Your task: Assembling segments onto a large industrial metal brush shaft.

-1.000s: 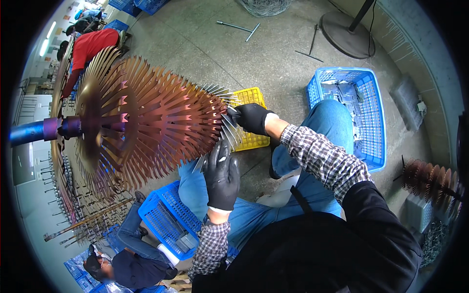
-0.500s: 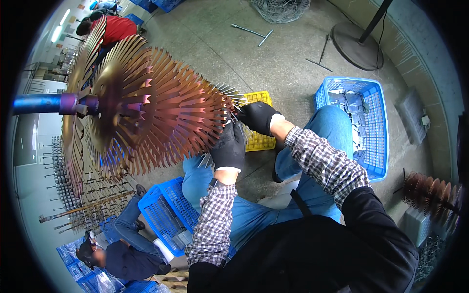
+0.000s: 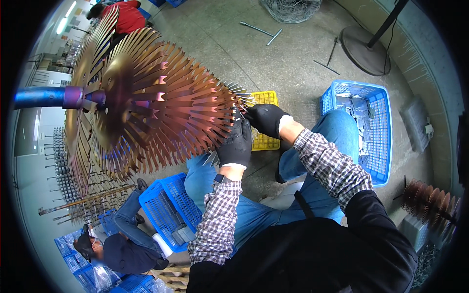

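A large rack of copper-coloured metal strips [image 3: 161, 97], fanned out in rings around a blue-purple shaft [image 3: 39, 97], reaches in from the left. At its end nearest me, several strips are bright silver [image 3: 239, 90]. My left hand [image 3: 235, 145], in a black glove, is closed beside this end; silvery metal strips [image 3: 211, 159] stick out next to its wrist side. My right hand [image 3: 266, 119], gloved too, pinches at the rack's rim just beyond the left fingers. A thin strip seems to be between its fingertips, mostly hidden.
A yellow basket [image 3: 266, 142] lies on the floor behind my hands. To the right stands a blue basket [image 3: 383, 132] with flat grey pieces. Another blue basket [image 3: 151, 198] is by my left leg. Two people work at left; T-shaped rods [image 3: 261, 32] lie on the floor.
The whole view has shifted slightly, so rack and hands appear a little further right. Both hands stay at the same end of the rack, with the right fingertips slightly lower against it.
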The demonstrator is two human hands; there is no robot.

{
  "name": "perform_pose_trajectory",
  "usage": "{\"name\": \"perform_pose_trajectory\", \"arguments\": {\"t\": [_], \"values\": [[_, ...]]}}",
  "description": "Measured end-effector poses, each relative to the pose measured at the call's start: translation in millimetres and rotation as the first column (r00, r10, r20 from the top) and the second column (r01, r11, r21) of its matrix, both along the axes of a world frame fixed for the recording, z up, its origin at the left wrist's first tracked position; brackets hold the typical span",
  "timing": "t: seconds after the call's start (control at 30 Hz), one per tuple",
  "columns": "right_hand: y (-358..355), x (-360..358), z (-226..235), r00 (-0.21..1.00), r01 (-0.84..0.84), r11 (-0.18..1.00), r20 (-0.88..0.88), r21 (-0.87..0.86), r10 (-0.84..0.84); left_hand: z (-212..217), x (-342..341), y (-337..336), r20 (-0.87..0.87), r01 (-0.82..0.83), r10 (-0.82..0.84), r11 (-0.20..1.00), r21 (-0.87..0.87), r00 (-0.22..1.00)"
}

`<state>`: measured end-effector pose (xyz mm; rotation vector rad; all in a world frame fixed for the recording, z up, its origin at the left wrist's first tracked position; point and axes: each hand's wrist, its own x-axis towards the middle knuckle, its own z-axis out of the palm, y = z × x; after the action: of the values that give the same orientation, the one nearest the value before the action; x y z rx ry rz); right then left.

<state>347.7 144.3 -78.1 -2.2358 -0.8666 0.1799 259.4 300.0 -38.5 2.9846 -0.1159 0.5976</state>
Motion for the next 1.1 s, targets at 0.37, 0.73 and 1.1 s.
{"name": "perform_pose_trajectory", "arguments": {"t": [0.37, 0.73, 1.1], "values": [[-7, 1, 4, 0.997, -0.073, 0.997, 0.013, 0.015, 0.072, -8, -1, -1, 0.007, -0.124, 0.124, 0.986, 0.11, 0.992], [-8, 15, 7, 0.985, -0.169, 0.984, 0.037, -0.051, 0.171, -9, 3, -1, -0.017, -0.018, 0.016, 0.995, -0.097, 1.0], [-7, -9, 10, 0.992, -0.012, 0.999, 0.125, 0.043, 0.007, -26, -7, 17, 0.17, -0.022, 0.005, 0.995, 0.098, 0.985]]}}
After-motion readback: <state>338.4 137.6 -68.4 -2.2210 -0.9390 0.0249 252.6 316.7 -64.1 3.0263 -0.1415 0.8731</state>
